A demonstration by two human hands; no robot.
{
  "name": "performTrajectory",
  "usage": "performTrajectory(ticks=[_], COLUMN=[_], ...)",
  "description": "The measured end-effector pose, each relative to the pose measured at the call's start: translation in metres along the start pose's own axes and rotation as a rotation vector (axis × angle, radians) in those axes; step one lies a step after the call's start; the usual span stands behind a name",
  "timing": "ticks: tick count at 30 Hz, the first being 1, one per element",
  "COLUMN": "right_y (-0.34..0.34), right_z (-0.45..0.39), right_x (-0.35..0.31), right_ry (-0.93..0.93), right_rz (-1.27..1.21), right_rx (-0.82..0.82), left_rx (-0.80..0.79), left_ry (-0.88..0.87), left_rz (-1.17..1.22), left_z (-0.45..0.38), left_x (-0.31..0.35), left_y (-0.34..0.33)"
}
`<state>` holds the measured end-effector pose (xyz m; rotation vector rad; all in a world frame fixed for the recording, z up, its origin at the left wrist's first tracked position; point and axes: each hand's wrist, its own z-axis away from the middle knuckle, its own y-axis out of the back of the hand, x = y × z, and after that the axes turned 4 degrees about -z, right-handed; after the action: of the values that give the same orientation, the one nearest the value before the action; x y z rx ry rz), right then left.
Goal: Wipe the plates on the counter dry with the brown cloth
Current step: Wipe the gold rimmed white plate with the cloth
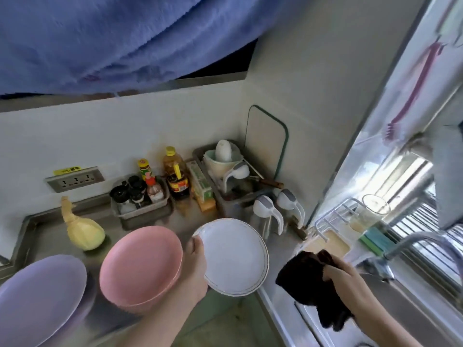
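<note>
My left hand (pixel 196 261) grips the left rim of a white plate (pixel 235 256) with a thin gold line, holding it up above the steel counter (pixel 45 236), face toward me. My right hand (pixel 343 276) is closed on the dark brown cloth (pixel 308 284), which hangs bunched to the right of the plate, apart from it, above the sink's edge. A stack of pink plates (pixel 140 266) and a stack of purple plates (pixel 37 299) rest on the counter to the left.
A yellow gourd-shaped object (pixel 82 229) lies behind the stacks. Bottles in a grey tray (pixel 140 196), a dish rack (pixel 230 176) and two white-handled jugs (pixel 275 214) crowd the back corner. The sink (pixel 400 309) with its tap (pixel 423 244) lies at right. A blue towel (pixel 100 33) hangs overhead.
</note>
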<state>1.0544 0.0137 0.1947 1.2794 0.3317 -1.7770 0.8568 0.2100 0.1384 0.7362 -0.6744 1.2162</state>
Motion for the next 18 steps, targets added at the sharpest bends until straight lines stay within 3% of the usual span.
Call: performTrajectory(ticks=[4, 7, 18], right_y=[0.014, 0.019, 0.017], right_z=[-0.01, -0.022, -0.051], right_x=[0.027, 0.043, 0.088], right_ry=[-0.304, -0.411, -0.3], right_rz=[-0.305, -0.5, -0.535], right_rx=[0.085, 0.094, 0.067], left_rx=[-0.065, -0.074, -0.01], left_ry=[0.136, 0.206, 0.202], left_rz=[0.058, 0.075, 0.08], left_z=[-0.012, -0.022, -0.053], left_x=[-0.054, -0.092, -0.119], left_y=[-0.061, -0.093, -0.137])
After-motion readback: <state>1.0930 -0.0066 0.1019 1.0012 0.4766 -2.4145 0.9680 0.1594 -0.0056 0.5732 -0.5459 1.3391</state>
